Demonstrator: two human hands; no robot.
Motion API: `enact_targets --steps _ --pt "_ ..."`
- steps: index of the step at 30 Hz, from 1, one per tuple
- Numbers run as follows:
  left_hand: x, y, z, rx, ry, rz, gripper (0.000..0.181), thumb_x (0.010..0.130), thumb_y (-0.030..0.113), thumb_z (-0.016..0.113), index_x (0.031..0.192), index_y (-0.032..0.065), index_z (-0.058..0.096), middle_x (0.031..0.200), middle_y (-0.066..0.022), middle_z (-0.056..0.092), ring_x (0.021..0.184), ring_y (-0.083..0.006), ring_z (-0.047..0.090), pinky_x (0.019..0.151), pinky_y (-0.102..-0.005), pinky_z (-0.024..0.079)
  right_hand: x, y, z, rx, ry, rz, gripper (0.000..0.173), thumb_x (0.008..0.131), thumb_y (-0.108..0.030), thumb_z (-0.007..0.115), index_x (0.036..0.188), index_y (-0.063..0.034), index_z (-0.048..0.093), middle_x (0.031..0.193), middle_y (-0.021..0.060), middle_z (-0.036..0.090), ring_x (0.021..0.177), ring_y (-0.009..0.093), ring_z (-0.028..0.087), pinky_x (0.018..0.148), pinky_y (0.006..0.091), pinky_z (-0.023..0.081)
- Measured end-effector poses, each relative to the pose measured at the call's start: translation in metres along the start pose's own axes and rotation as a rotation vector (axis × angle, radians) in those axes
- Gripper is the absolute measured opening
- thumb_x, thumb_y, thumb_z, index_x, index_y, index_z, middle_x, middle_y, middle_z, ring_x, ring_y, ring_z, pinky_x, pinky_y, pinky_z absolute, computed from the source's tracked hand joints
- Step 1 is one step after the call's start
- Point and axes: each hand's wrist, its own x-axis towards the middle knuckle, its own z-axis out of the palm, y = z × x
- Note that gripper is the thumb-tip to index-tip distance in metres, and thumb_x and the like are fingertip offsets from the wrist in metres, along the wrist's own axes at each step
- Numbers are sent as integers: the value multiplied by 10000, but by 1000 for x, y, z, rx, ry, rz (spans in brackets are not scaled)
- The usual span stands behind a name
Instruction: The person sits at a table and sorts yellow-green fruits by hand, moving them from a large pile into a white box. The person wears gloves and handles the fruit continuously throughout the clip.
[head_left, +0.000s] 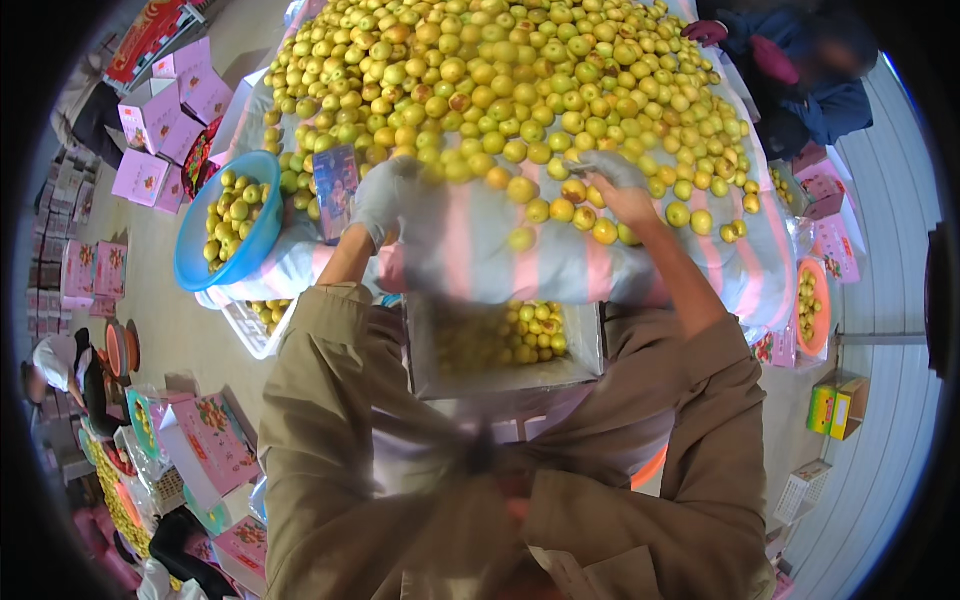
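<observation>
A large heap of yellow-green jujube-like fruits (480, 75) covers a cloth with pink and grey stripes (461, 251). At the heap's near edge is my left hand (386, 196), in a pale glove, its fingers curled and partly blurred; whether it holds a fruit is hidden. My right hand (615, 180), gloved too, reaches among loose fruits with its fingertips beside a few of them, and a firm grip cannot be made out. A flat blue printed rectangular object (335, 193) lies left of my left hand. Between my knees stands an open box (502, 382) with similar fruits inside, partly blurred.
A blue basin (274, 217) of fruits sits at the table's left edge, above a white crate (259, 341). Pink printed cartons (206, 442) stand on the floor at left. A person in dark blue (832, 112) works at the far right; an orange basin (823, 307) is nearer.
</observation>
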Motion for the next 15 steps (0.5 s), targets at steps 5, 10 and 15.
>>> enact_targets --steps 5,10,15 --pt "-13 59 24 -23 81 -97 172 878 129 543 973 30 647 904 -58 636 808 -146 571 713 -275 453 5 5 9 82 -3 126 242 854 -108 554 1078 -57 630 972 98 643 914 223 608 806 313 466" --pt "2 46 28 244 167 19 179 867 154 544 968 84 674 936 -117 672 845 -228 633 763 -306 472 17 5 31 269 -103 217 229 894 -171 532 1072 -66 632 957 79 648 904 200 609 790 296 461" --pt "5 57 39 293 90 -30 183 849 162 542 933 95 690 892 -120 676 827 -271 642 762 -325 486 37 -30 67 -55 -244 253 343 885 -313 566 1085 -39 617 954 103 647 903 198 615 825 302 466"
